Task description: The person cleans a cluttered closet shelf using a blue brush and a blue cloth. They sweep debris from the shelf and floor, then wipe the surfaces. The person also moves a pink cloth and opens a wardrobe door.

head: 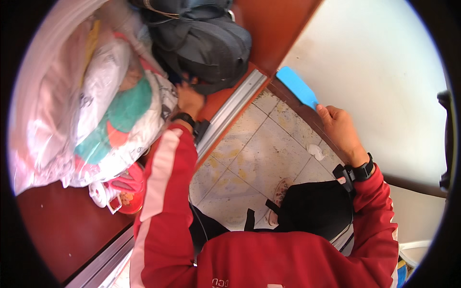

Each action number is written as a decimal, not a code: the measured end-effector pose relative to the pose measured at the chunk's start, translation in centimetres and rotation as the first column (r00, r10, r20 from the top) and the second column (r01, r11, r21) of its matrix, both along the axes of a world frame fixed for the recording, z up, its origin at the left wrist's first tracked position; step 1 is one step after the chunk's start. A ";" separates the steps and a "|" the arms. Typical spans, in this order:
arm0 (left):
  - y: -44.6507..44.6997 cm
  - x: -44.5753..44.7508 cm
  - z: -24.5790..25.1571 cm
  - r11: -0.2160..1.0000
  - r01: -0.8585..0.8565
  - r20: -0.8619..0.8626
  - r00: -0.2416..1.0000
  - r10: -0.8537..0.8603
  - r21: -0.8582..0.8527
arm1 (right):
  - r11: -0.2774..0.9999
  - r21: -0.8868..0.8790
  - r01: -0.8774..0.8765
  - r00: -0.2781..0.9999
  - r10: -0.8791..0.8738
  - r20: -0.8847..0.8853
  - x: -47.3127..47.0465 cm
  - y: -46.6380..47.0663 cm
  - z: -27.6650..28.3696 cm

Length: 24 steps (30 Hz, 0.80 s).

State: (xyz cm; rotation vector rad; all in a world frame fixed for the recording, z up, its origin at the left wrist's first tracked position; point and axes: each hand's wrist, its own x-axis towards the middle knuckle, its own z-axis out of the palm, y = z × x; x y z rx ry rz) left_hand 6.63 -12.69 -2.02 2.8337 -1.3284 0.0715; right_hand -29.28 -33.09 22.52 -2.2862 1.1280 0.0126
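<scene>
In my right hand [336,126], near the white wall, is a flat blue plastic tool [297,86], perhaps a brush or spatula, gripped by its narrow end. Its broad end points up and to the left. My left hand [190,100] reaches between a dark grey backpack [212,46] and a large clear plastic bag [104,104] of folded fabric. The fingers are partly hidden and blurred there, so their hold cannot be made out. Both wrists wear black bands with small devices.
A metal sliding-door track [232,111] edges the reddish-brown cabinet base [72,230]. A white lidded mug [102,194] and a red patterned container [131,203] sit beside the bag. A crumpled white scrap [316,152] lies on the stained tile floor [252,151].
</scene>
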 end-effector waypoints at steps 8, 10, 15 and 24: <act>0.5 -1.7 0.2 0.965 0.070 0.064 0.996 -0.056 -0.253 | 0.953 0.282 0.108 0.979 -0.152 0.139 -1.8 -1.7 -1.0; 1.3 -6.2 2.1 0.976 0.107 -0.114 0.985 -0.130 -0.187 | 0.937 0.330 0.118 0.972 -0.178 0.156 -1.8 -2.2 -0.9; -0.5 -12.8 6.0 0.888 0.281 -0.407 0.810 -0.422 -0.363 | 0.928 0.346 0.135 0.967 -0.199 0.157 -1.3 -2.3 0.0; -14.7 -12.9 3.5 0.903 0.098 -0.334 0.908 -0.253 -0.418 | 0.904 0.380 0.195 0.953 -0.266 0.143 -2.2 -2.9 0.3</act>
